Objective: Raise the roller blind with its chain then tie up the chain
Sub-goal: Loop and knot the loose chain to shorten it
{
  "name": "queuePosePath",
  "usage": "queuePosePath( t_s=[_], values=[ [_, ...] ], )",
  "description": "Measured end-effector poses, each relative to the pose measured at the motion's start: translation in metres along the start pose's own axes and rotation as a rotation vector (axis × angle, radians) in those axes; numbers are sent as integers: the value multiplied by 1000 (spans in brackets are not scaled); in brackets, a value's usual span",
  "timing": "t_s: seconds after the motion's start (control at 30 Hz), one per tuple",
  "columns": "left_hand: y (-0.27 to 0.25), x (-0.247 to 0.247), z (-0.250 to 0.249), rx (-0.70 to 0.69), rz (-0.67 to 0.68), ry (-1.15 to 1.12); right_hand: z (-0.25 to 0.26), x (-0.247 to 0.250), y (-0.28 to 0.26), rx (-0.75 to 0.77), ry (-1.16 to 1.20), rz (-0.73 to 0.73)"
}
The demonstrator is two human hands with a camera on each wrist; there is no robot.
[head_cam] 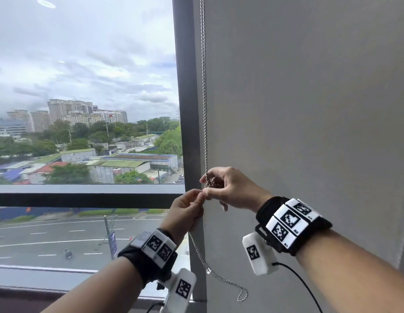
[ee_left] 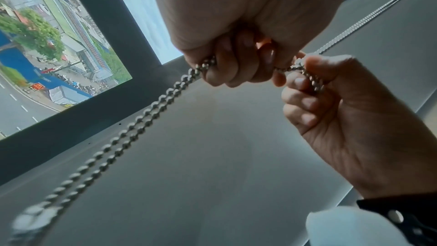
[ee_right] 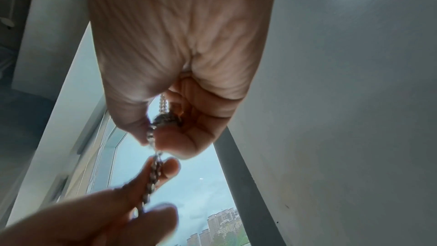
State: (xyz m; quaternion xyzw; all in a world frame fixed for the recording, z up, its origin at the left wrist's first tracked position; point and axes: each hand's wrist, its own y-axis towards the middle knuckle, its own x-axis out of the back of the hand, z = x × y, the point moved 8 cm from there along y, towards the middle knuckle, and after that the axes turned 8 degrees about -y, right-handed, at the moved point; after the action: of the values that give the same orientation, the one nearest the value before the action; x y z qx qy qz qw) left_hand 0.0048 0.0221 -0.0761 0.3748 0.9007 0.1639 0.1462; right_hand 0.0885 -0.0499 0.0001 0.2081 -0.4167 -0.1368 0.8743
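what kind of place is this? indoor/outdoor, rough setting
Indoors, likely an upper-floor office or flat, by a large window looking down on a road and rooftops. A grey wall stands beside the dark window frame, and a metal bead chain hangs there, held by the left hand and right hand.

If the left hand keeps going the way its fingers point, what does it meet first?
Probably the right hand, directly ahead of the left hand and nearly touching at the ball chain; depth is unclear.

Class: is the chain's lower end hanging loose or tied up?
Loose: below the left hand the chain dangles free; the right hand holds a bunch.
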Motion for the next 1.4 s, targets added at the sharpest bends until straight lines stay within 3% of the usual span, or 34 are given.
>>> queuePosePath(
  t_s=[0.2,0.4,0.47,0.57,0.67,0.73,0.93,1.17,1.3,1.4],
  values=[
    [-6,-4,19,-20,-18,6,-11,2,0,-169,280,37],
    [-9,-10,37,76,11,-47,-26,-4,-3,-319,444,67],
    [-9,-13,37,69,23,-19,-25,-7,-2,-318,415,93],
    [-7,-16,39,48,35,26,-18,-10,3,-262,133,134],
    [-7,-15,40,41,38,53,-16,-3,8,-250,-92,69],
    [-8,-14,45,60,40,53,-18,3,10,-238,-119,14],
    [-27,-3,96,224,136,172,-24,37,8,-184,74,-283],
    [-32,1,111,331,143,196,-13,26,20,-253,172,-108],
    [-40,3,116,378,128,227,5,25,30,-217,335,-194],
    [-45,10,110,334,118,292,13,27,31,-178,397,-292]
  ],
)
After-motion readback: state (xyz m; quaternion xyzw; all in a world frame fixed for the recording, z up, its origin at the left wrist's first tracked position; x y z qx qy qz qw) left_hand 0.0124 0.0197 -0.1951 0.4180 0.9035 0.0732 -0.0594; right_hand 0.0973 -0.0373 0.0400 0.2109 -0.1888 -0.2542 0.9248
